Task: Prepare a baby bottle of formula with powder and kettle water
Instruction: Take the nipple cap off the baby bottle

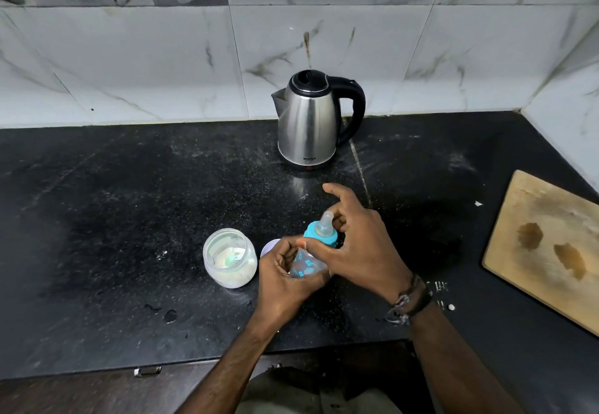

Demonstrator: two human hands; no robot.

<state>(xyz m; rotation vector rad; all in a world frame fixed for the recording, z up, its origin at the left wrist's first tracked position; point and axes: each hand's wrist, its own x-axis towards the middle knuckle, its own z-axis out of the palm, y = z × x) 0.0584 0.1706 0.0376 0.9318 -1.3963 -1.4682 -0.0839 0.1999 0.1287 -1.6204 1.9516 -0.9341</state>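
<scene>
In the head view, the person is holding the bottle tilted over the black tabletop, near its front edge. The left hand is wrapping its fingers round the clear body from below, while the right hand is gripping the blue collar under the teat, thumb on the near side, index finger sticking out free.

I judge the collar is being twisted; whether on or off I cannot tell, nor whether the bottle holds anything.

Risks from here, as I judge them:
- The bottle is leaning, so if there is water inside and the collar is coming loose, it could be spilling onto the tabletop.
- The open jar of powder is standing just beside the left hand; a jerk of the wrist could be knocking it over.
- A white lid is lying between jar and hand, partly hidden, and could be getting pushed about.
- The kettle is standing well apart at the back, by the wall, lid closed; reaching for it with the bottle uncapped could be tipping the bottle.

A board is lying at the right.
</scene>
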